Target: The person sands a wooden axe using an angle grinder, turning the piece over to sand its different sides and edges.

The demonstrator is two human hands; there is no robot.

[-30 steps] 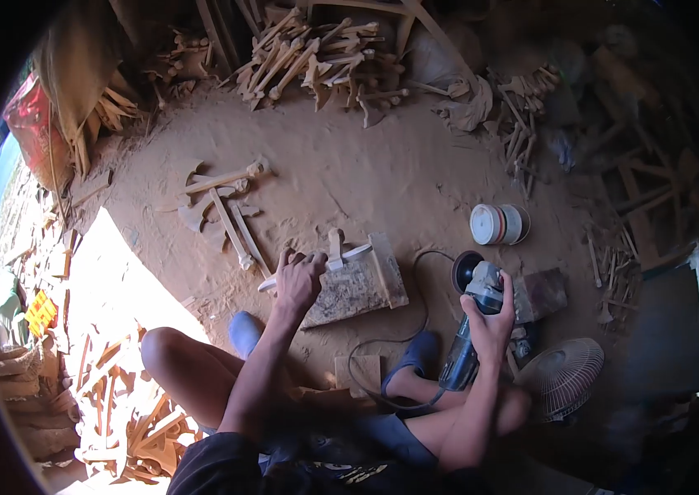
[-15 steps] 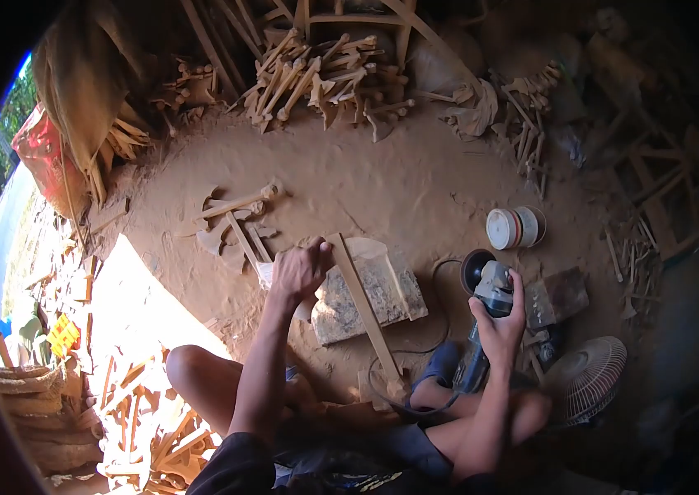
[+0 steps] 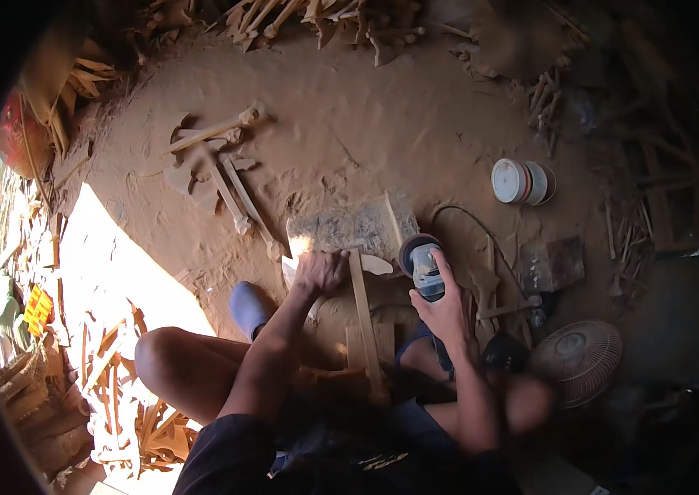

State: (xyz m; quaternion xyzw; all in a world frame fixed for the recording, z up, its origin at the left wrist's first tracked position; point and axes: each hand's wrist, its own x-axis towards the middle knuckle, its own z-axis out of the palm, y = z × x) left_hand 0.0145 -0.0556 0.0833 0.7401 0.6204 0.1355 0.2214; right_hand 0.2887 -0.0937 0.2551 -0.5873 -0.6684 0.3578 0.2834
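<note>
My left hand is closed around a carved wooden piece with a pale curved head and a long flat handle that points down toward my lap. Just beyond it lies a worn block on the dusty ground. In my right hand is an angle grinder, its round disc at the upper left, close to the right tip of the curved head. Whether disc and wood touch, I cannot tell.
Carved wooden pieces lie on the ground at upper left, with more heaped along the far edge. A white bucket, a dark block and a fan stand at right. The grinder's cord curves beside the block.
The view has tilted down. My left hand has brought the wooden piece nearer to me, its handle now steeper. The grinder has moved left, from beside the block to the wood.
</note>
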